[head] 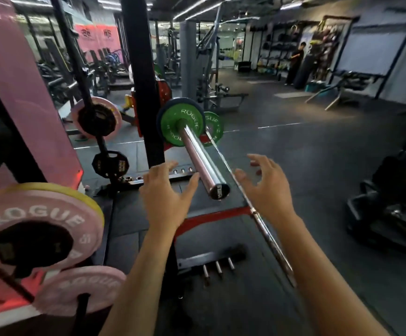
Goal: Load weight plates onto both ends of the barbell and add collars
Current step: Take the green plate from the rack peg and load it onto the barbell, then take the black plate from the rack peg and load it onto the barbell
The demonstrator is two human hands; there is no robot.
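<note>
The chrome barbell sleeve [203, 163] is seen between both hands, touched by neither. The left hand [167, 200] and right hand [268, 190] are held wide and empty. A green plate [181, 124] is already seated at the sleeve's far end.

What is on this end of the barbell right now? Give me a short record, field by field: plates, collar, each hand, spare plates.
sleeve: barbell sleeve points toward the camera, outer length bare
plates on sleeve: green plate at the inner end, a darker plate behind it
collar: none visible on the sleeve
left hand: open, empty, just left of the sleeve tip
right hand: open, empty, right of the sleeve tip, apart from it
spare plates: pink plates stored on pegs at lower left
</note>
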